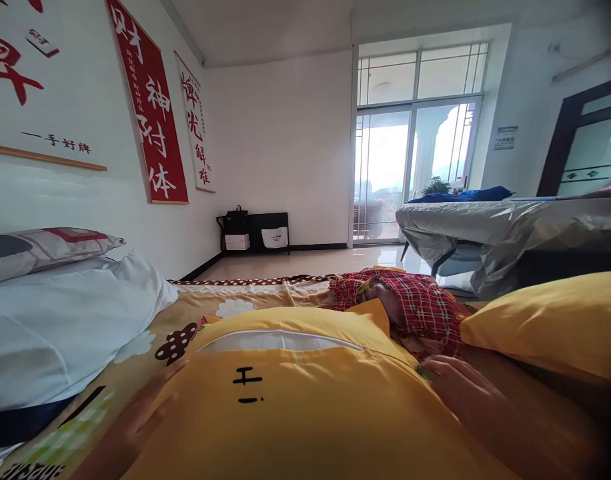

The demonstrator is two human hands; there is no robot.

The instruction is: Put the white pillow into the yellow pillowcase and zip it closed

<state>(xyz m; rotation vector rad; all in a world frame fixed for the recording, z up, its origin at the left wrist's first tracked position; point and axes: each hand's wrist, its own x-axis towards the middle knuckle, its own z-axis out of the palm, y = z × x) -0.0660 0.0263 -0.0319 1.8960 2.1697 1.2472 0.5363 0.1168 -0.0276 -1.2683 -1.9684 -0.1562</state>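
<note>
Head view, low, close over bed (245, 293), facing window (415, 147)

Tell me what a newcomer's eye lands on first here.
The big yellow pillow fills the foreground, with the left hand and right hand flat on its two sides and white filling showing at its open seam. Next, the red calligraphy banner on the left wall, and a red plaid cloth bunched just behind the pillow.

- The left hand (135, 427) is showing blurred, its wrist running off the bottom edge.
- The yellow pillow (295, 407) is hiding the bed sheet (220, 300) beneath it.
- The right hand (465, 393) is blurring, its forearm fading into the dark corner.
- The second yellow pillow (550, 320) is being cut off at the right edge.
</note>
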